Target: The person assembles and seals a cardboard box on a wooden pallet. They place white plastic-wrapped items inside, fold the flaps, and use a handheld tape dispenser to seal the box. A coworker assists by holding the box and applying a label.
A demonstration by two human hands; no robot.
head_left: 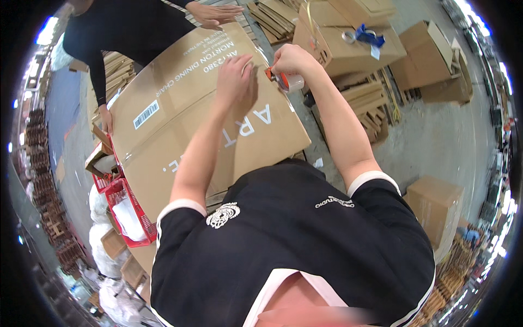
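Carton (pixel 185 117), big and brown, lies in front of the person, broad printed face up, filling the space between the person and a co-worker (pixel 136 30). Right hand (pixel 294 61) at the carton's right edge, fingers clenched round an orange tape gun (pixel 286 82) with a clear roll. Tape gun sits right by that edge; exact contact can't be told. Left hand (pixel 233 79) over the carton's top, released: fingers extended, nothing in them, its shadow just beside; whether the palm presses down, can't tell. Both forearms reach away from the body.

Co-worker, dark clothes, across the carton: one hand (pixel 215 13) flat, fingers straight, near the far edge; other hand (pixel 106 119) at the left edge, grip unclear. White barcode label (pixel 146 114) on the carton, left part. Red basket (pixel 114 191) beside its left side, white stuff inside. Upper right: blue dispenser (pixel 370 37) on another box (pixel 348 60). Open box (pixel 425 60) farther right, on the floor.
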